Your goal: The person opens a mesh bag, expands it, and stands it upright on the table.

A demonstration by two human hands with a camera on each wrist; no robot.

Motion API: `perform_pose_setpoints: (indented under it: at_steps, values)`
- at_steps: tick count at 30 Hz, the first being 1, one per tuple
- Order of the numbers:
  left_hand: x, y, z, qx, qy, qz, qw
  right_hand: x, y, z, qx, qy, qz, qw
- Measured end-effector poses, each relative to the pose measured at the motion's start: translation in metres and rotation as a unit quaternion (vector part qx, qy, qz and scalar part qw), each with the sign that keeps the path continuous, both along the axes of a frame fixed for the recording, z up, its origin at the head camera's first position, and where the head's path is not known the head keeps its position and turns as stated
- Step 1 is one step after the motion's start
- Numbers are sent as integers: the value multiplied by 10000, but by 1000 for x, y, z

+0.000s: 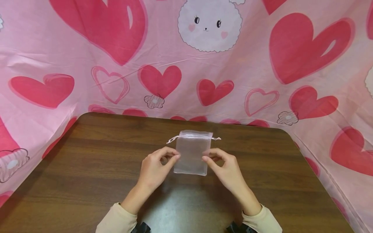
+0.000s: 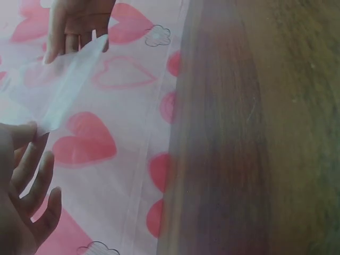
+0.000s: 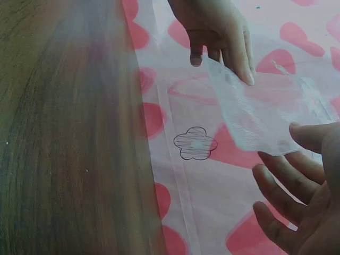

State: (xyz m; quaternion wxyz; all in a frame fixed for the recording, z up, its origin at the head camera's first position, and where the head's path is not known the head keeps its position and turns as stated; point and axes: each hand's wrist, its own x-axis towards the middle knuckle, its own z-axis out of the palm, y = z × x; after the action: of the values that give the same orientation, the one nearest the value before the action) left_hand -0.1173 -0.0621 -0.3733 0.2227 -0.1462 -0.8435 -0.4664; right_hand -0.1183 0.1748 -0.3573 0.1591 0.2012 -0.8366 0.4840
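The bag (image 1: 191,155) is held up over the desk (image 1: 73,181), its drawstring (image 1: 173,139) toward the desk's far edge, the fingers of the left hand (image 1: 154,168) and right hand (image 1: 228,168) pinching opposite sides, likely to spread the thin cloth flat.

Downward head view, wrist views nearer bag (image 1: 191,158)

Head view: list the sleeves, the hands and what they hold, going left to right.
Left sleeve → left hand → bag → right hand → right sleeve.
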Motion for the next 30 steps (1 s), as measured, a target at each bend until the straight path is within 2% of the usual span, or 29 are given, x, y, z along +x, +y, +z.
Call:
perform_pose_setpoints:
  at_steps: [6, 14, 19, 25, 28, 30]
  values:
    - [-1, -1, -1, 214, -34, 136, 9997, 1, -2, -2, 221, -253, 194, 9992]
    - [0, -1, 1, 366, -131, 109, 9992, 1, -5, -2, 266, -256, 314, 9988]
    - [-1, -1, 1, 269, -356, 108, 9989, 1, -4, -2, -113, -348, 140, 9992]
    - [-1, -2, 0, 113, -428, 161, 9989, 1, -2, 2, -784, -777, 3, 9939]
    - [-1, -2, -1, -35, -290, 134, 9995, 1, 0, 3, -1020, -935, -42, 9904]
    - [-1, -2, -2, -201, -38, -6, 9998, 0, 0, 4, -1122, -980, -70, 9888]
